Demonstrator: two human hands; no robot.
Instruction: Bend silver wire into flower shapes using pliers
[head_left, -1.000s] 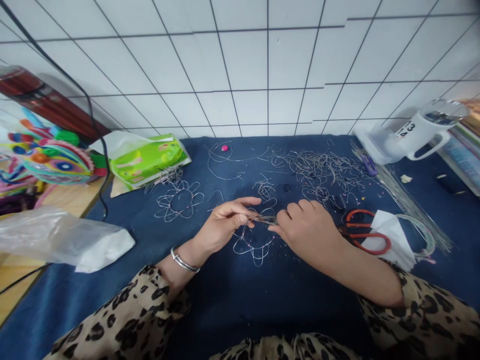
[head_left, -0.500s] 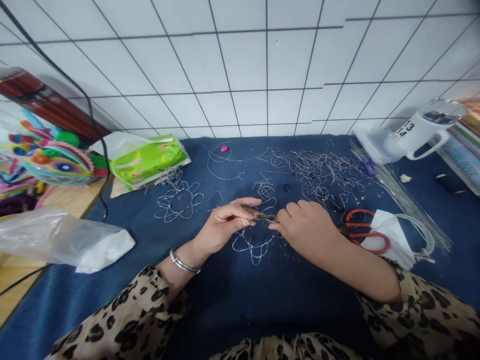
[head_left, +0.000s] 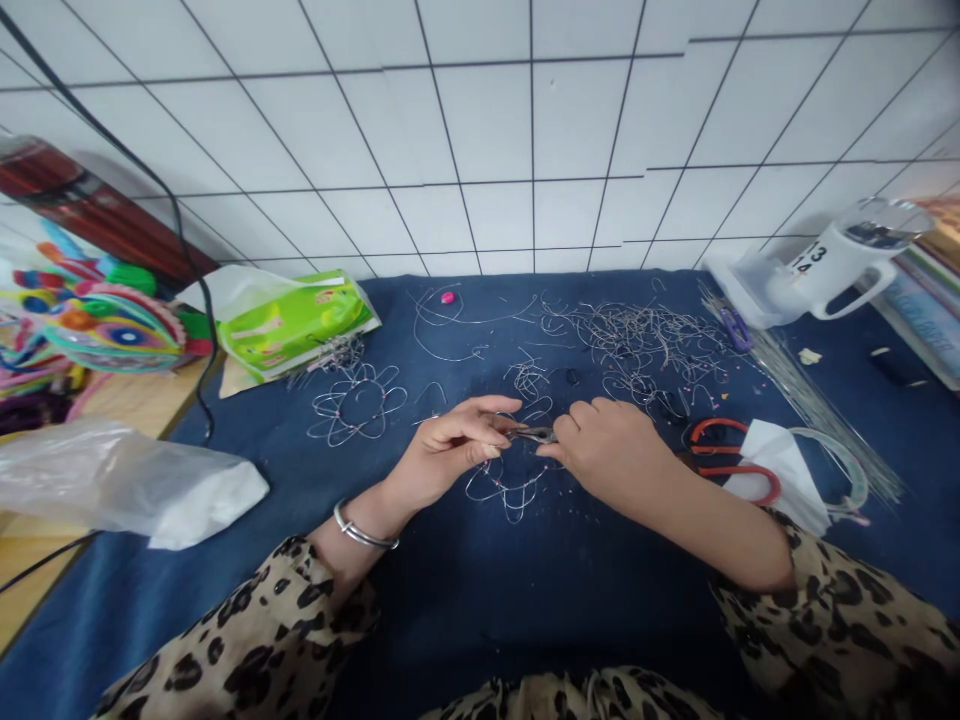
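Between my hands is a wire flower (head_left: 516,500), its thin silver loops set around a ring dotted with small pink beads. My left hand (head_left: 450,440) pinches its upper left part between thumb and fingers. From the right, my right hand (head_left: 611,450) is closed around a pair of pliers (head_left: 536,435), whose metal jaws reach the wire at my left fingertips. The pliers' handles are hidden inside my right fist. A second wire flower (head_left: 358,405) lies flat on the blue cloth to the left.
Tangled wire scraps (head_left: 637,335) lie behind my hands. Red-handled scissors (head_left: 735,460), white paper (head_left: 780,465) and straight wires (head_left: 817,410) are at right, a white mug (head_left: 847,260) beyond. A green tissue pack (head_left: 292,325) and clear plastic bag (head_left: 135,480) sit at left.
Hardly anything differs. The wire flower's lower loops have shifted slightly upward, while both hands keep nearly the same place and grip.
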